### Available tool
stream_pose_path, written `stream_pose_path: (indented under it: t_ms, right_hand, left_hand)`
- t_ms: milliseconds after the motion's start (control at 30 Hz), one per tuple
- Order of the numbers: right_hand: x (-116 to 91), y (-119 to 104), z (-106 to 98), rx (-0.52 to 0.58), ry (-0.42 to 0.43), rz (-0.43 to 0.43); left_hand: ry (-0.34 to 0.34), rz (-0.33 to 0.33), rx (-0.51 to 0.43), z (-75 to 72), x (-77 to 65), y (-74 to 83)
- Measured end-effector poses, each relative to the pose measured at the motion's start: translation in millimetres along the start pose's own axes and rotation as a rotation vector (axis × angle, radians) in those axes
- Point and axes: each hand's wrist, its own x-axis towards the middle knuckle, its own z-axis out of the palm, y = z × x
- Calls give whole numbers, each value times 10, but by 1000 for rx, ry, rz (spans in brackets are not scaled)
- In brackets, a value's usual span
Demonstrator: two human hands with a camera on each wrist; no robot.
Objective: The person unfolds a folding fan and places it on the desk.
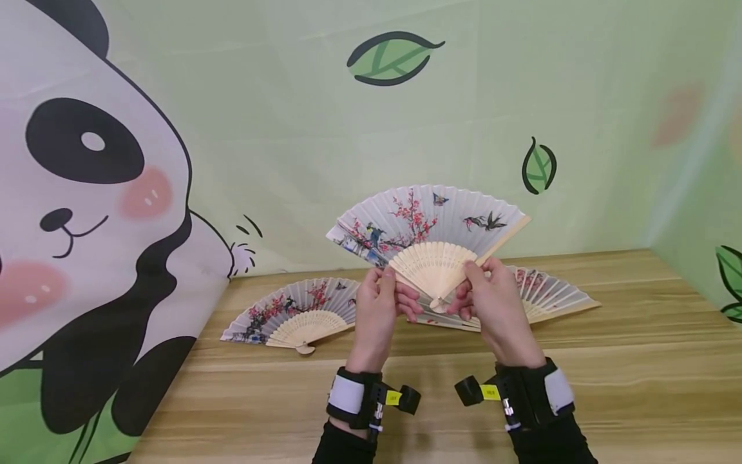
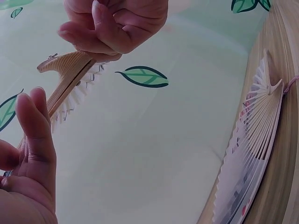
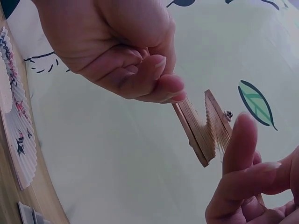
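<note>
Between both hands a spread folding fan (image 1: 429,219) is held up, its white leaf printed with red blossoms, birds and a butterfly above pale wooden ribs. My left hand (image 1: 379,303) pinches its left outer rib between thumb and fingers. On the other side, my right hand (image 1: 498,306) grips the right outer rib with its thumb in front. The fan's pivot end points down between the hands. In the right wrist view the fan's ribs (image 3: 196,130) appear almost edge-on, with fingers of both hands around them.
A second spread fan (image 1: 307,325) lies on the wooden table (image 1: 278,412) to the left. Another spread fan (image 1: 556,296) lies behind the right hand, partly hidden. Behind the table hangs a green cloth backdrop (image 1: 278,129) with a panda and leaves.
</note>
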Motion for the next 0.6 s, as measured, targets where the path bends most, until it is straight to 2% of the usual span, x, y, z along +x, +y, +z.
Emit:
stream_pose_path:
  t_ms: [600]
  right_hand:
    - [-52,14,80,49,39,-29]
  left_hand:
    - [37,3,-40,-25,-17,16]
